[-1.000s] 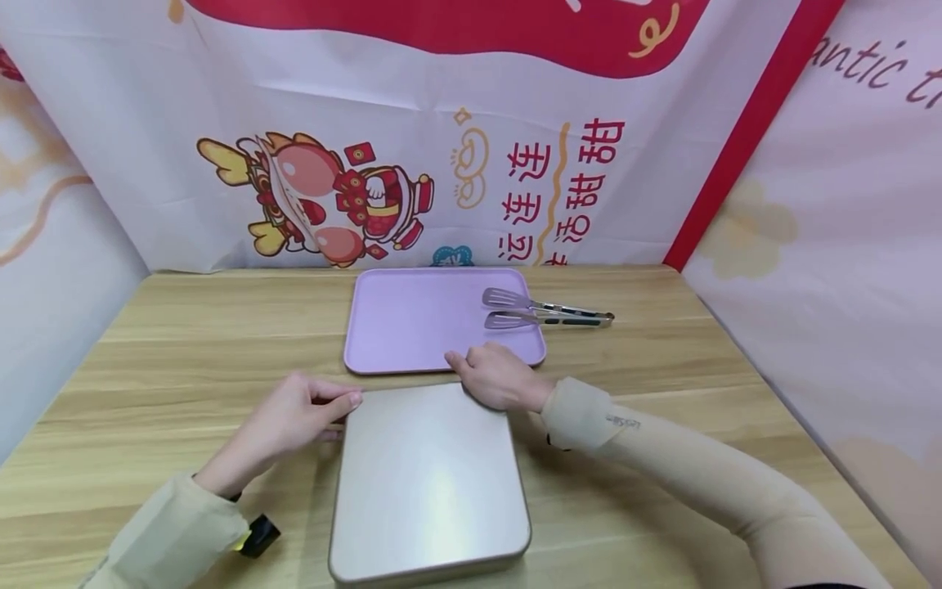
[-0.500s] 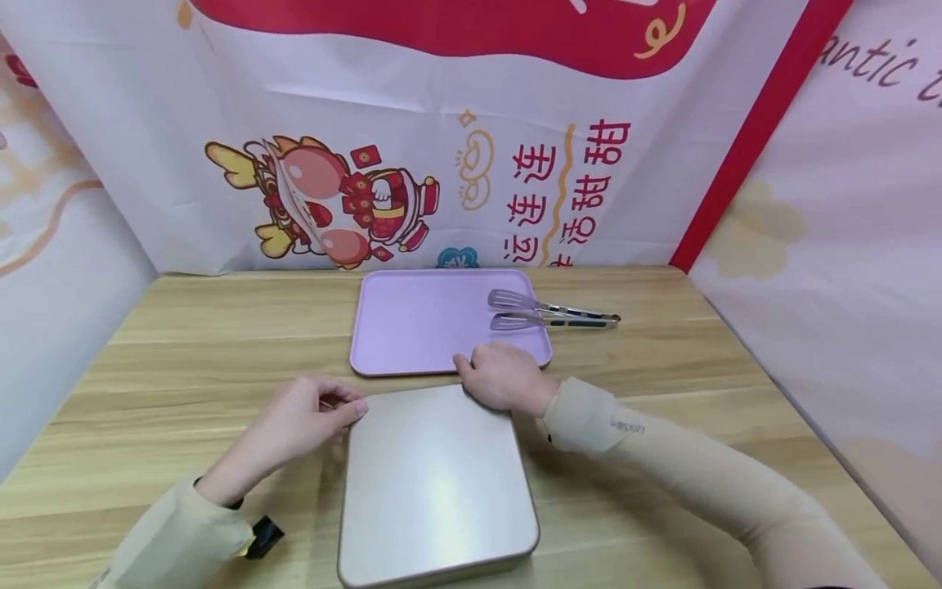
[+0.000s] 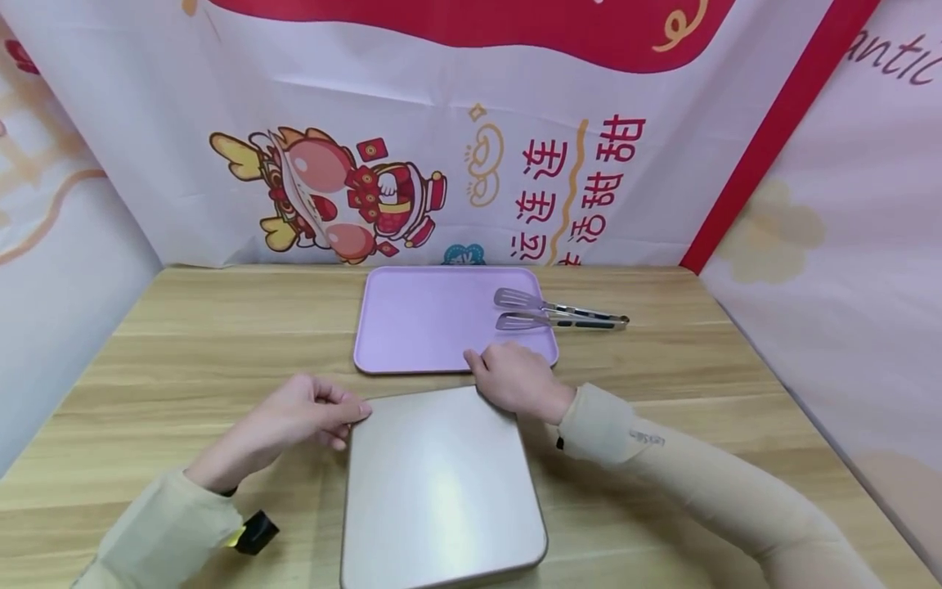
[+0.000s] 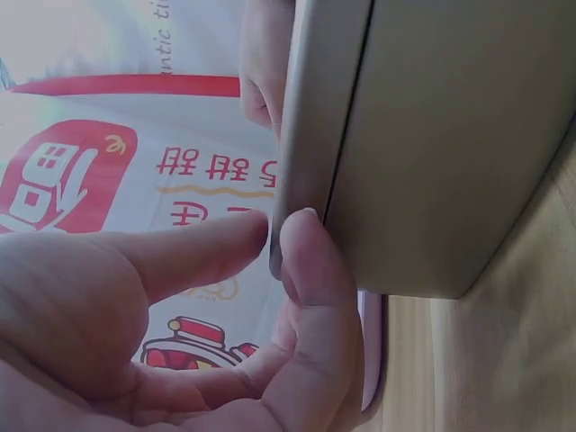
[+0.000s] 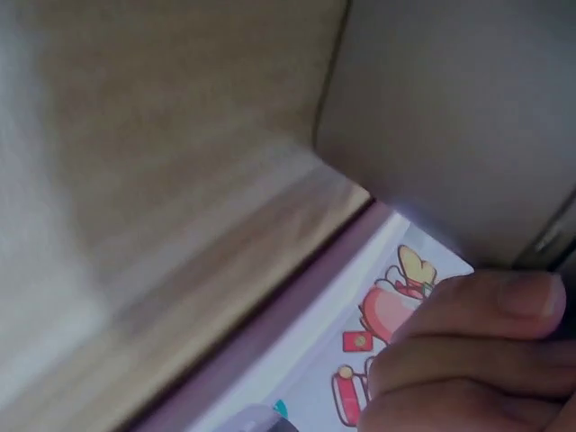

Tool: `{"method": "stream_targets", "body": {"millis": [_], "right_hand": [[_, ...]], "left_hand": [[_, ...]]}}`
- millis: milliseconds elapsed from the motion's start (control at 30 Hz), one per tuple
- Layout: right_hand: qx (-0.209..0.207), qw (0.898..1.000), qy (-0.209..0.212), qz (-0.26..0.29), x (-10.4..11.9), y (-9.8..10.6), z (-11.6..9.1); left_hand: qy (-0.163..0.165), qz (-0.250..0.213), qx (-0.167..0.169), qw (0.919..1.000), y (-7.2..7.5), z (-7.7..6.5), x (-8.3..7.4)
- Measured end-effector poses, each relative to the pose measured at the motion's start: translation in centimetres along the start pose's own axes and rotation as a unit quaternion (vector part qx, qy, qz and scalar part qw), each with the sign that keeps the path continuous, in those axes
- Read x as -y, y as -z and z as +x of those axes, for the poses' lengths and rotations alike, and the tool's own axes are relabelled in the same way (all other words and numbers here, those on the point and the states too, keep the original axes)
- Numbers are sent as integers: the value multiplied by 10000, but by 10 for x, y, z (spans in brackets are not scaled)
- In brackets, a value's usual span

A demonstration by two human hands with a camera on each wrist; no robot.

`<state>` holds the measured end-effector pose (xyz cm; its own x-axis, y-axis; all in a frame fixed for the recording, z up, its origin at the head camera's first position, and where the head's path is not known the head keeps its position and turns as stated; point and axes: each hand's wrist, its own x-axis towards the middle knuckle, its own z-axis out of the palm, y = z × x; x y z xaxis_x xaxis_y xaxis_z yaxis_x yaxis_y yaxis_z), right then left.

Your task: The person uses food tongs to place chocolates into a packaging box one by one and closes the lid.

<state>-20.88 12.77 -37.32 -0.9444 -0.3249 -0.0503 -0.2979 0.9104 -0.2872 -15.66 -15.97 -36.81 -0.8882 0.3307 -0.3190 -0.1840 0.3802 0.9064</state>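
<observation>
A flat rectangular metal tin [image 3: 441,483] with a pale, shiny lid [image 3: 412,442] lies on the table in the head view. At the lid's far left corner my left hand [image 3: 302,421] pinches the rim between thumb and index finger. The left wrist view shows the index fingertip [image 4: 310,256] under the rim, by the dark seam between the lid and the tin's body [image 4: 441,162]. My right hand [image 3: 518,380] grips the far right corner of the lid. In the right wrist view its curled fingers [image 5: 477,333] lie against the lid's edge. The thumb is hidden there.
A lilac tray [image 3: 419,319] lies just beyond the tin. Metal tongs [image 3: 567,315] with slotted ends rest across its right side, handles over the wooden table [image 3: 206,343]. A printed cloth [image 3: 412,65] hangs behind the table.
The head view has shifted slightly, so the scene sits a little further right. My left hand's lower fingers have moved a little at the tin's corner. The lid looks the same.
</observation>
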Motion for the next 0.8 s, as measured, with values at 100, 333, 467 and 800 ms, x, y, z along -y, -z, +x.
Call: {"method": "stream_targets", "body": {"millis": [100, 333, 467, 800], "right_hand": [[290, 9990, -168, 282, 1, 0, 0], [818, 9948, -233, 561, 6, -6, -1], [670, 9974, -211, 173, 7, -6, -1], [463, 9987, -160, 126, 7, -10, 0]], "left_hand": [[-40, 383, -199, 9991, -2, 0, -1], [-450, 792, -541, 9944, -11, -1, -1], [-718, 1260, -647, 9873, -12, 1, -3], [-990, 1500, -901, 9796, -14, -2, 0]]}}
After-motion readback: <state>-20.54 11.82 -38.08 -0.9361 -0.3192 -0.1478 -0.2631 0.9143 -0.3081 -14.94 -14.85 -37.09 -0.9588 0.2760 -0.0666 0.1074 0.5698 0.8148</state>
